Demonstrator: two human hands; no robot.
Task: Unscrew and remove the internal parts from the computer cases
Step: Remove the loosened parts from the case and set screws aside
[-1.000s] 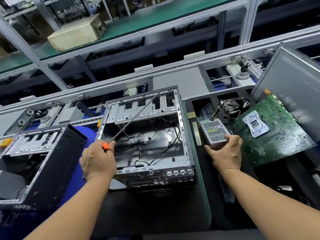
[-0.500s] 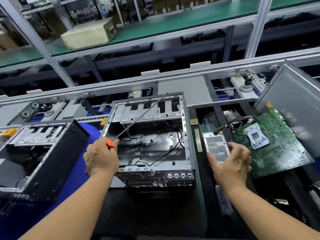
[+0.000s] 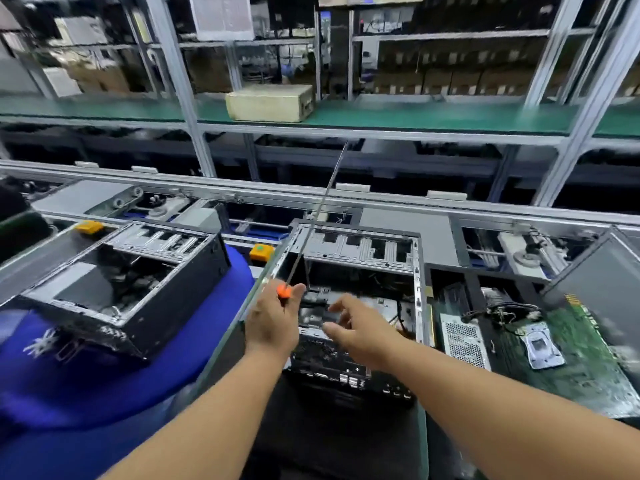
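Shelving with a green shelf [image 3: 433, 116] fills the upper frame, a beige box [image 3: 270, 102] seen on it. On the bench [image 3: 346, 434], at centre, the open computer case [image 3: 353, 271] is seen, stripped to bare metal and loose cables. A long screwdriver [image 3: 317, 216] is held by the left hand [image 3: 273, 323], the grip clenched round its orange handle, shaft slanting to the upper right. The right hand [image 3: 360, 329] is stretched over the case, fingers released. At lower right a perforated power supply [image 3: 464, 341] and a green motherboard [image 3: 571, 362] are laid. A second case [image 3: 124, 289] is seen at left.
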